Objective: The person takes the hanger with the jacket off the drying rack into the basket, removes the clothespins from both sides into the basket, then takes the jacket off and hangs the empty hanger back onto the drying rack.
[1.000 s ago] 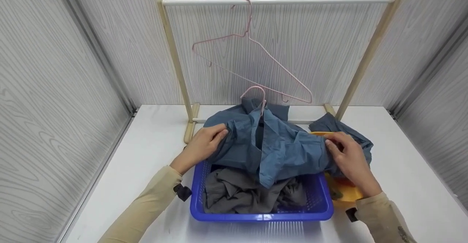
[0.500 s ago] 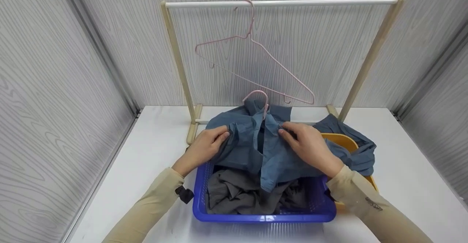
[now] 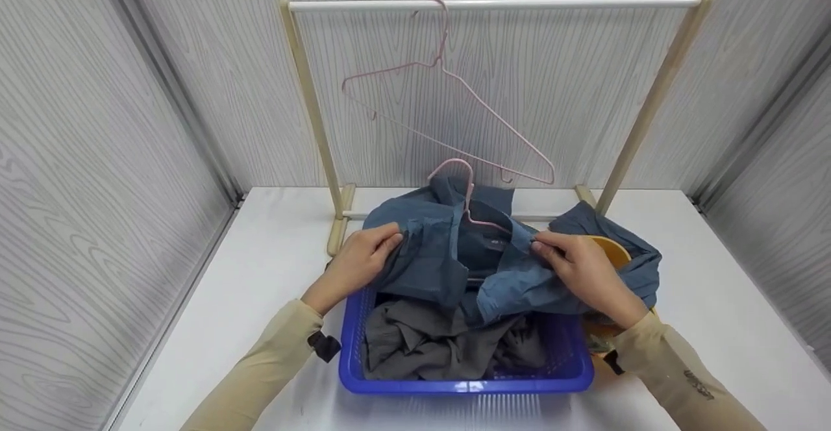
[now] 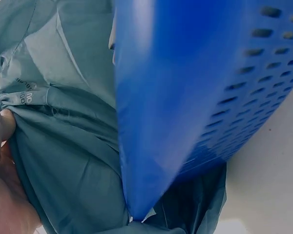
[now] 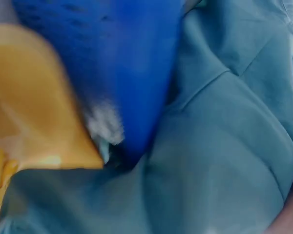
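Note:
A blue shirt (image 3: pixel 422 256) lies over the back of a blue plastic basket (image 3: pixel 464 385), its front parted at the collar. Inside the opening shows a pink hanger (image 3: pixel 469 191), its hook standing up out of the neck. My left hand (image 3: pixel 360 256) pinches the shirt at its left side; in the left wrist view the thumb presses the cloth (image 4: pixel 63 156) near a printed label. On the other side, my right hand (image 3: pixel 578 265) pinches the right front edge by the collar and holds it aside. Only a sliver of that hand shows in the right wrist view.
Behind stands a rack with a white rail (image 3: pixel 558 4) and wooden legs. Another pink hanger (image 3: pixel 500 116) hangs from it. Grey cloth (image 3: pixel 435 346) fills the basket. A yellow container (image 3: pixel 613 249) stands to the right, partly under a sleeve.
My right hand went from the shirt's right sleeve in to the collar, then drew the front edge rightward, baring the hanger's shoulder. The left hand kept its grip in place.

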Demonstrator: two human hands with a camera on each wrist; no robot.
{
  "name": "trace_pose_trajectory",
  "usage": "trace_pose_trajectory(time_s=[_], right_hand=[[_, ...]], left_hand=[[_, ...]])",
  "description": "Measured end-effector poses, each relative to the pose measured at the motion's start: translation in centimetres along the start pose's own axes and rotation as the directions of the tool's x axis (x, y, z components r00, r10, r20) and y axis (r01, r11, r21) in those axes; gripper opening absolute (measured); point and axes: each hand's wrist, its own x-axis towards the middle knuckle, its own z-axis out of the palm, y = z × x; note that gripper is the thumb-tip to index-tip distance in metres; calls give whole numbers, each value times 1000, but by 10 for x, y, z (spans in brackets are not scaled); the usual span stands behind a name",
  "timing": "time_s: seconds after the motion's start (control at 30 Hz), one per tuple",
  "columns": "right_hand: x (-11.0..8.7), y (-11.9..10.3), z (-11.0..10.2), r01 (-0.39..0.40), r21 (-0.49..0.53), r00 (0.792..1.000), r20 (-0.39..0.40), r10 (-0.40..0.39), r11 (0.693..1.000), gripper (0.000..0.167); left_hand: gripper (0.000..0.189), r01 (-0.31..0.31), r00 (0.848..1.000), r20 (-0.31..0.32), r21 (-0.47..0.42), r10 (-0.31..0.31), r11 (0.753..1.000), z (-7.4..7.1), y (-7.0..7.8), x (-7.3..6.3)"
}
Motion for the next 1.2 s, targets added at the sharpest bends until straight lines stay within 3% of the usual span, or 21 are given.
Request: trace_pose_trajectory(time_s=[0.23,0.33,0.53,0.63,0.77,0.97,1.2], right_hand=[[-15,14,-3,-48,3,998,-51,48,999,18],[-17,16,-2,-56,34,996,-63,58,998,18],[-18,16,0,-59,61,996,-70,63,996,17],[-18,15,0,-61,78,995,-78,67,995,15],[-18,16,0,-75,96,993,-89,84,993,15],[-18,18,-1,-65,73,992,-105,72,995,17],[-17,16,-1,-30,59,993,-114,37,998,14]], left_hand=[[26,-9,1000,-13,29,9,1000,-2,-1,-2],[24,12,1000,7,-23,-12,1000,-5,-3,-6],[25,112,991,80,-110,-103,988,-24,-20,-28],[24,153,986,78,-77,-147,985,-32,-34,-41],[18,128,989,70,-5,-128,992,-35,-45,-52],[26,27,997,77,36,-30,999,-26,-40,-41],[29,-5,988,157,67,-6,998,-23,-21,-19]])
